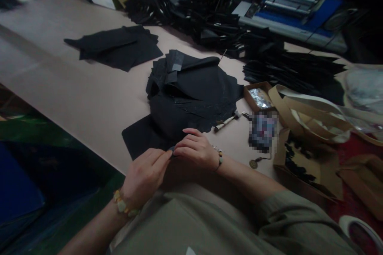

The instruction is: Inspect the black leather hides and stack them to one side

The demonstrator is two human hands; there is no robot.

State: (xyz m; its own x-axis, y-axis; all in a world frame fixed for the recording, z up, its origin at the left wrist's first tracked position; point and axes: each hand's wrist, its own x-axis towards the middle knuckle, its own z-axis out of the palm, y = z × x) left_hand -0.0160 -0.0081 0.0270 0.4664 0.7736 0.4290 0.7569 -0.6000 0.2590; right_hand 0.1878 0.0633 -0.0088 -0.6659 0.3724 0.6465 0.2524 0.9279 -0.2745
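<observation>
At the table's near edge, my left hand (pixel 146 173) is closed, its thumb and fingers pinching the edge of a black sheet (pixel 143 135). My right hand (pixel 194 150) meets it there, fingers bent together on the same edge. Just beyond both hands, a pile of black pieces (pixel 200 81) lies on the table, with a small grey patch on top. A small hammer (pixel 226 122) rests to the right of the pile. Exactly how the fingers fold the edge is hard to see.
More black pieces (pixel 116 48) lie at the back left. Long black stacks (pixel 209 28) run along the back. On the right are a small box (pixel 250 97), tan strips (pixel 311 117), an open carton (pixel 324 167) and a tape roll (pixel 360 235). A blue machine (pixel 296 12) stands behind.
</observation>
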